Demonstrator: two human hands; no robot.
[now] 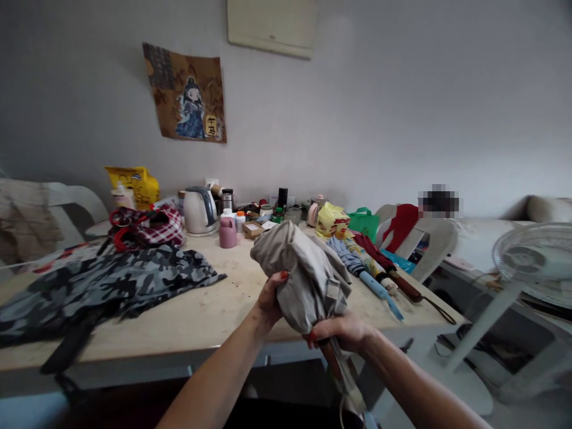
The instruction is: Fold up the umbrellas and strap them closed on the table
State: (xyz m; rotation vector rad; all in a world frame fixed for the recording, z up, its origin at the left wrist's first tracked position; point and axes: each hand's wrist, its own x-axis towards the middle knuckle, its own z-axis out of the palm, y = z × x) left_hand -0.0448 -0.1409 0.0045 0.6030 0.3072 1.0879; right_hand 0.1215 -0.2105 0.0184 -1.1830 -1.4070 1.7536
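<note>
Your R hand (343,332) is closed round the base of the grey umbrella (304,262), just above its brown handle (331,359); your L hand (269,301) holds the canopy's L side, thumb on the near face, fingers mostly hidden behind the cloth. The umbrella is btwn both hands, tilted, top pointing away from you over the desk (232,319), handle end below your R hand, toward your body.

Step looks like gathering loose cloth, so use R as the anchor: firm on the base, w/o twisting the handle. Work L round the canopy a fold at a time, smoothing each flat in the same direction. Press w/ thumb & palm rather than pinching, or folds will prob. bunch. Mind the pale tab (332,289) just above your R hand: best left outside the folds so it's easy to reach.

Looks-wise: plain pale-grey cloth, soft & puffy, w/ deep uneven creases; widest beyond your L hand, narrowing toward your R. Below R there's brown handle, then a pale end piece (356,400) w/ a thin loop (342,411) hanging nearby.
</note>
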